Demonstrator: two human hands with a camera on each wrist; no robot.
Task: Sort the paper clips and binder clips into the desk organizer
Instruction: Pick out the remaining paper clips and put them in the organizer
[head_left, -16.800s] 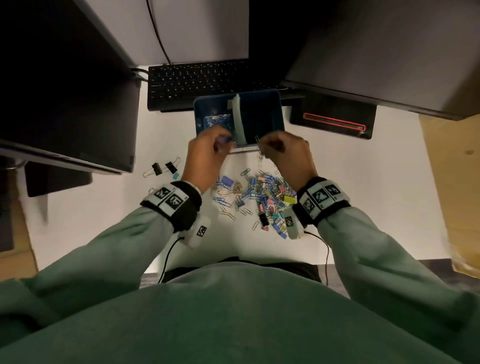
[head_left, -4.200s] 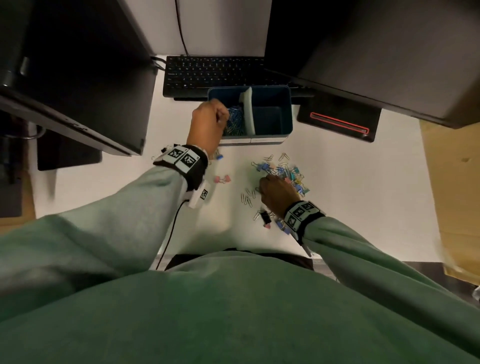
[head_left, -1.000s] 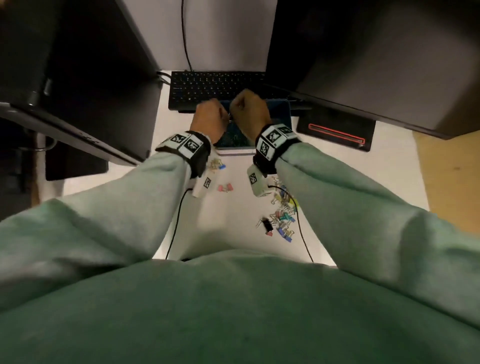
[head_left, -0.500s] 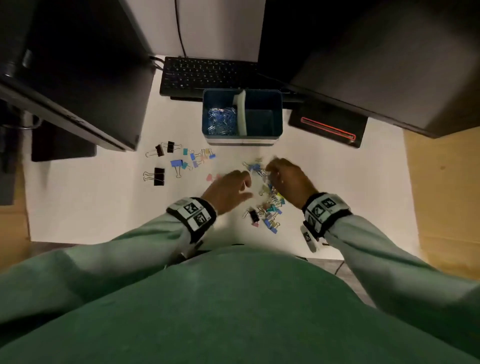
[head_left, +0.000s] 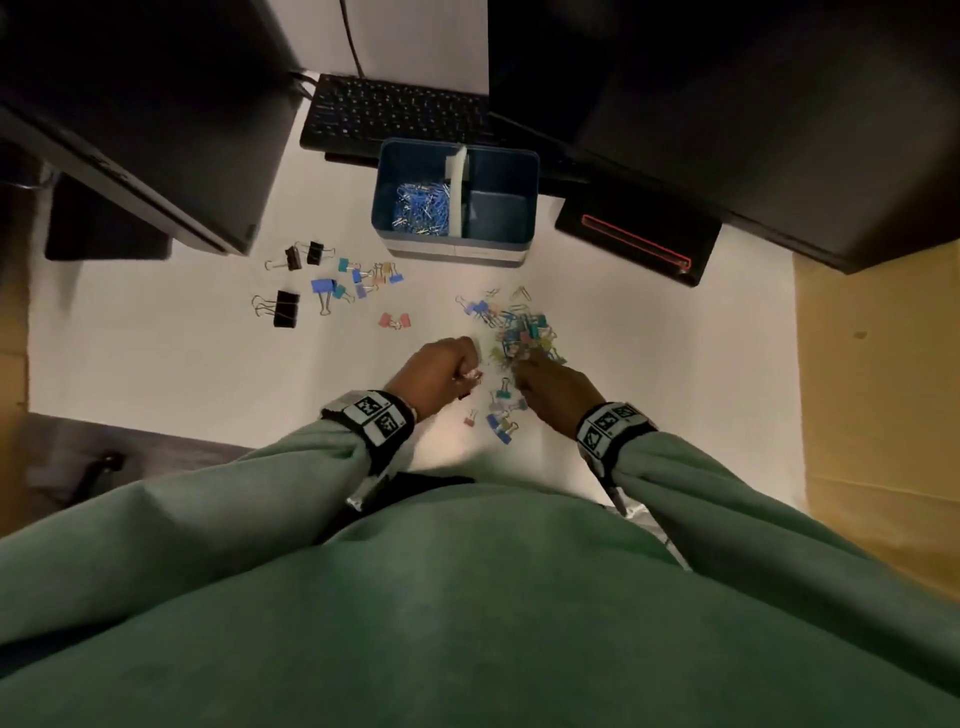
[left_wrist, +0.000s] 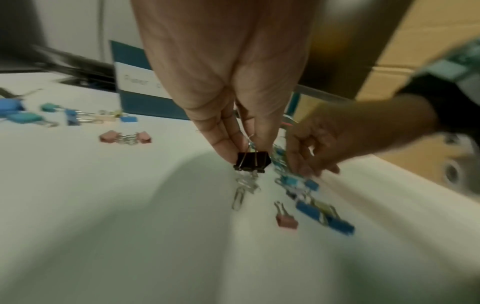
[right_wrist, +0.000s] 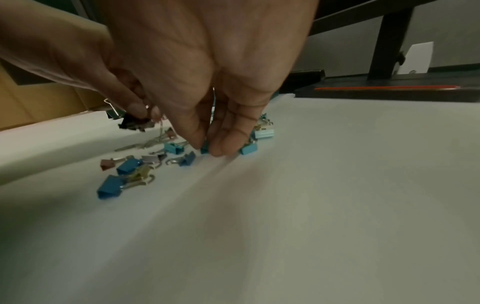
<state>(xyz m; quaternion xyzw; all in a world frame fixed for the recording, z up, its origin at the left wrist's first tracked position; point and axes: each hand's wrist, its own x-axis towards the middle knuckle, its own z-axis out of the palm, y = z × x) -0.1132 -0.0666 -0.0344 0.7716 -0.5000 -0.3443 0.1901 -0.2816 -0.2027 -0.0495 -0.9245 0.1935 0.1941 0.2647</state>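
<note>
From the head view, the desk organizer has two compartments: blue paper clips fill the left one. Three black binder clips lie left. At the left wrist, the left hand pinches one black binder clip. At the right wrist, the right hand pinches one teal binder clip on the table.

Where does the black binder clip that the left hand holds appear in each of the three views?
Head: black binder clip barely peeks out under the left hand, centre frame.
Left wrist: centre, pinched at the fingertips.
Right wrist: left of centre, blurred.
Shared landmark: the big blue binder clip lying nearest the person.
</note>
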